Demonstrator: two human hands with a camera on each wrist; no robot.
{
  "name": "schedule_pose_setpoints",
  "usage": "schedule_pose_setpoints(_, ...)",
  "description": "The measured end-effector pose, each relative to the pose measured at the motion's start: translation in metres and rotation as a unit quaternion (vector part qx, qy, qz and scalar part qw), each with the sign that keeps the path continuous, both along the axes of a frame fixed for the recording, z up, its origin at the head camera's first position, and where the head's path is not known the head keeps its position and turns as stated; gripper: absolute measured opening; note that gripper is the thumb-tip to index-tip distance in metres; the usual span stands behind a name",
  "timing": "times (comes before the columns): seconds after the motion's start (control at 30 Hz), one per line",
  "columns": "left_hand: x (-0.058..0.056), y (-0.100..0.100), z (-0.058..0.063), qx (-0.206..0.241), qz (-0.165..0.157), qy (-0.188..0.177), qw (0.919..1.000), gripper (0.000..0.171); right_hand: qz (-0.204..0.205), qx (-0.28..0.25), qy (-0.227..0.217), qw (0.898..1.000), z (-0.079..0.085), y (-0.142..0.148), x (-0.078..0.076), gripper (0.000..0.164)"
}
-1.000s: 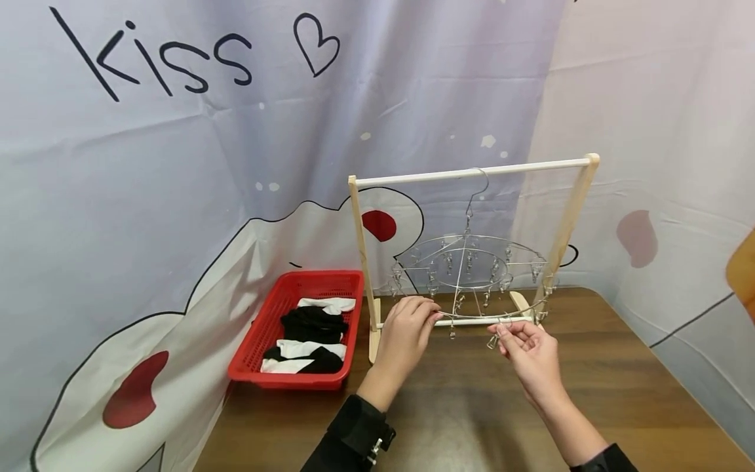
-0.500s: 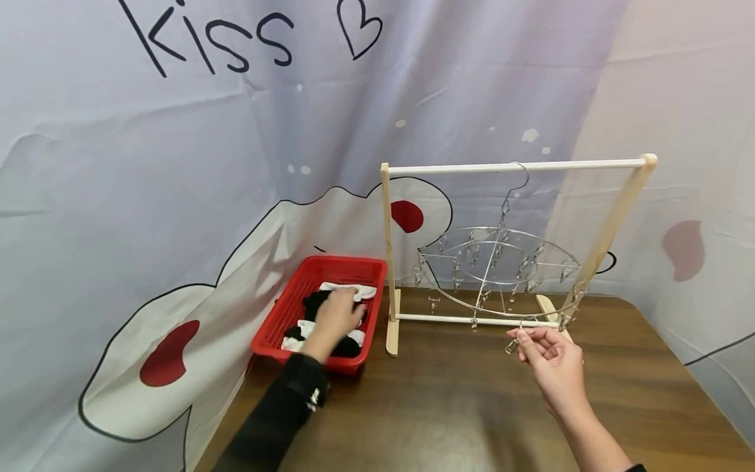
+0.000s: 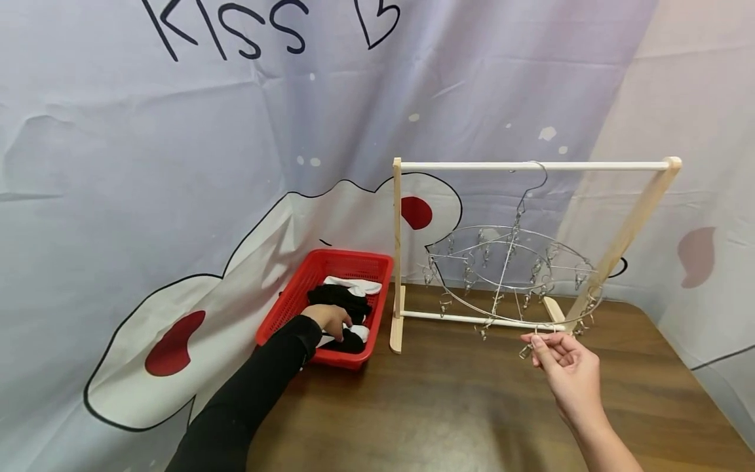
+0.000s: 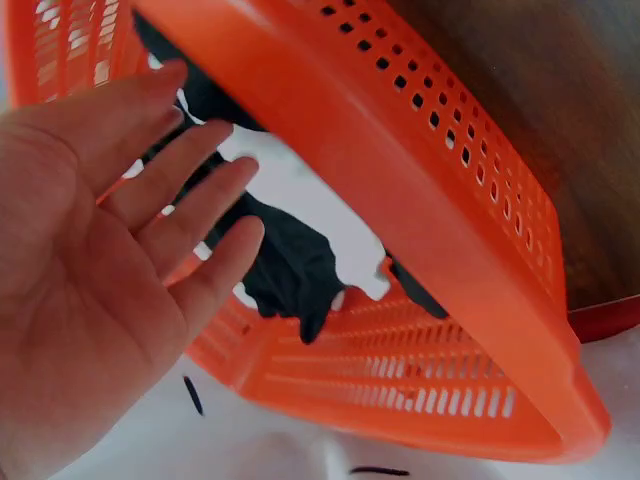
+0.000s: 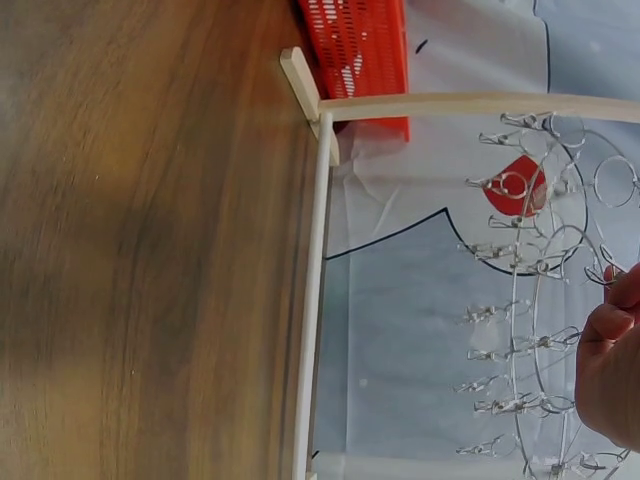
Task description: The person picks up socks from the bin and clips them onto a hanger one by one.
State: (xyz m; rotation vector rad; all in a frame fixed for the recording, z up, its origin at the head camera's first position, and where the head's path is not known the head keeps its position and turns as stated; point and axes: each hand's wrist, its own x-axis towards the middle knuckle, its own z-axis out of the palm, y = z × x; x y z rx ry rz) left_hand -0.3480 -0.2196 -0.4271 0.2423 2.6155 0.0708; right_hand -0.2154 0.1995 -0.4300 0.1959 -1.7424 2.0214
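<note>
Down in the red basket [image 3: 382, 301] with the left hand [image 3: 330, 319], fingers stretched out and slightly apart, right at the near cloth [image 3: 348, 343], black and white! Touching it, or just clear of it? Can't tell. Look further back in that same basket: bunched black cloth [image 3: 337, 298] across the middle, then white cloth [image 3: 362, 286] towards the far end. Now across to the right hand [image 3: 569, 364], clamped with thumb and fingertips on a metal clip [image 3: 527, 351], just below the near edge of the round wire hanger [image 3: 505, 265]. Look up from there: hooked over the top bar [image 3: 460, 166] of the wooden rack [image 3: 397, 255], with more small clips dangling around the rings. And down below, standing on the brown tabletop [image 3: 448, 406], just beside the basket. Back along the left arm, note the black sleeve [image 3: 248, 400], stretched across the near corner. Behind it all, look at the pale backdrop [image 3: 177, 144], lettered "kiss", with red patches and part of a heart.
</note>
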Motion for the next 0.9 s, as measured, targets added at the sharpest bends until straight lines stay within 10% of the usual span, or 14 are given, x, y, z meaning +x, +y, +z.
schedule_pose_setpoints(0.17,0.008,0.002,0.004,-0.065,0.035,0.019,0.9971,0.024,-0.003,-0.009,0.004,1.000,0.001,0.005,0.000,0.012)
schedule_pose_setpoints(0.3,0.009,-0.010,0.007,-0.114,0.067,-0.033,0.9907,0.008,-0.002,-0.006,0.005,1.000,0.002,0.007,0.001,0.015)
schedule_pose_setpoints(0.57,0.013,-0.016,0.000,-0.099,-0.008,-0.052,0.9937,0.042,-0.002,-0.012,0.012,1.000,0.001,0.011,-0.001,0.011)
schedule_pose_setpoints(0.9,0.020,-0.011,-0.007,-0.089,0.000,-0.012,0.9959,0.026,-0.006,0.001,0.000,1.000,-0.001,0.012,-0.002,0.016)
